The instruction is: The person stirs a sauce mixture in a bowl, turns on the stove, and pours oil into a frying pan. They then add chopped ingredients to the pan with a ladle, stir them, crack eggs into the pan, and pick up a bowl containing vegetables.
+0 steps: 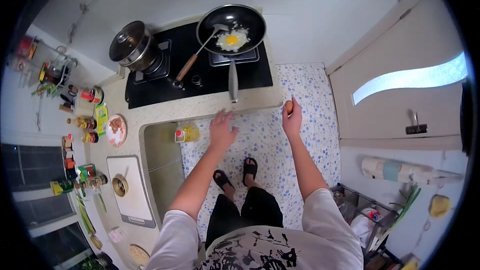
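In my right hand [293,117] is a brown egg [289,106], gripped by the fingers beyond the counter's right corner. My left hand [221,131] is held in front of the counter edge, fingers apart and nothing in it. Ahead of it, the handle [233,82] of a black frying pan [202,29] points toward me. Inside the pan lies a fried egg [232,40] with a whole yolk and white spread around it. A spatula [186,67] with a wooden handle leans from the stove into the pan, its blade beside the egg.
A lidded steel pot [134,47] stands on the left burner of the black stove [150,90]. On the left counter are a plate of meat pieces [116,130], a cutting board [132,205] with a bowl [120,185], and several bottles. An oil jug [187,133] stands below the counter edge.
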The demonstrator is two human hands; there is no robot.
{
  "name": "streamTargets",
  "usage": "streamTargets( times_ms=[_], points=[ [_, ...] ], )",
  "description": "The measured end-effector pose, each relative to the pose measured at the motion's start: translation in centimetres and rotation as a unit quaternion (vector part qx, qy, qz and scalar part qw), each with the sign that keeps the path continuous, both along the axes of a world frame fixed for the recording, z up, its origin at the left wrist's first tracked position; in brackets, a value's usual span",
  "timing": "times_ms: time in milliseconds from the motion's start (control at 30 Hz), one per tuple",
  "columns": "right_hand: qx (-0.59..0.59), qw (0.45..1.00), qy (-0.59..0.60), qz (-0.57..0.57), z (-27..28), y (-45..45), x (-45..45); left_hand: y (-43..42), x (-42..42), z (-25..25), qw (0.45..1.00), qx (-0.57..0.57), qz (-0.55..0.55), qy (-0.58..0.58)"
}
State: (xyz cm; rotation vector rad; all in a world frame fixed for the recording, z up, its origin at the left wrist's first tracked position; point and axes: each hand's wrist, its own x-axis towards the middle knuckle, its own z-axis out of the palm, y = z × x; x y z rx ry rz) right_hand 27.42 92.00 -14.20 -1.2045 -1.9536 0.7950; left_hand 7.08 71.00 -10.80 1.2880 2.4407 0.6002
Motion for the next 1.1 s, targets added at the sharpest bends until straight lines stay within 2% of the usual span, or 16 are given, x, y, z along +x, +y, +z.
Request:
streamTargets(
  times_ms=[67,100,200,233,333,433,533,633,733,800,833,867,933,967,1100],
  points=[
    [-0.046,0.999,0.012,-0.008,0.5,1.0,-0.6,1.3,-0.5,-1.2,1.0,0.008,-0.013,-0.007],
    [0.027,1.0,-0.013,0.003,-0.3,1.6,-0.8,2.1,-0.7,-1.5,1.0,0.012,-0.02,-0.011],
    [0.031,0.999,-0.015,0.026,-2.5,2.3,-1.2,3.6,-0.5,-1.8,0.999,-0.024,-0.033,0.002],
    [0.031,0.997,-0.06,0.032,-3.1,2.2,-1.5,3.8,-0.5,-1.7,0.999,-0.028,-0.038,0.016],
    [0.004,0.999,-0.021,0.04,-2.8,2.4,-1.5,4.3,-0.8,-1.6,0.997,-0.026,-0.05,0.048],
    [0.011,0.999,0.038,-0.002,-2.3,2.1,-1.9,4.2,-0.8,-1.5,0.997,-0.009,-0.052,0.053],
    [-0.047,0.999,0.016,-0.003,-2.5,1.7,-1.9,3.9,-0.7,-1.6,0.998,0.002,-0.05,0.047],
    [-0.004,0.997,0.077,-0.027,-4.1,2.2,-2.0,3.7,-0.9,-1.9,0.998,0.01,-0.045,0.047],
    [-0.001,0.999,0.035,-0.03,-5.2,2.1,-1.7,3.5,-0.7,-2.0,0.998,0.018,-0.046,0.043],
    [-0.092,0.988,0.117,-0.051,-4.6,2.6,-1.2,3.4,-0.6,-1.8,0.998,0.023,-0.043,0.036],
    [-0.137,0.976,0.156,-0.062,-4.0,2.7,-0.9,3.1,-0.5,-1.8,0.999,0.029,-0.034,0.009],
    [-0.233,0.943,0.227,-0.063,-3.3,2.8,-0.5,2.9,-0.2,-1.6,0.999,0.037,-0.027,-0.017],
    [-0.412,0.836,0.357,-0.061,1.8,2.9,0.4,2.2,0.7,-0.8,0.997,0.055,-0.012,-0.053],
    [-0.409,0.842,0.351,-0.01,3.5,3.0,1.1,1.8,1.6,0.3,0.996,0.066,-0.006,-0.063],
    [-0.532,0.709,0.462,0.031,11.1,2.3,1.8,1.0,3.8,6.4,0.982,0.121,-0.039,-0.141]
  ],
)
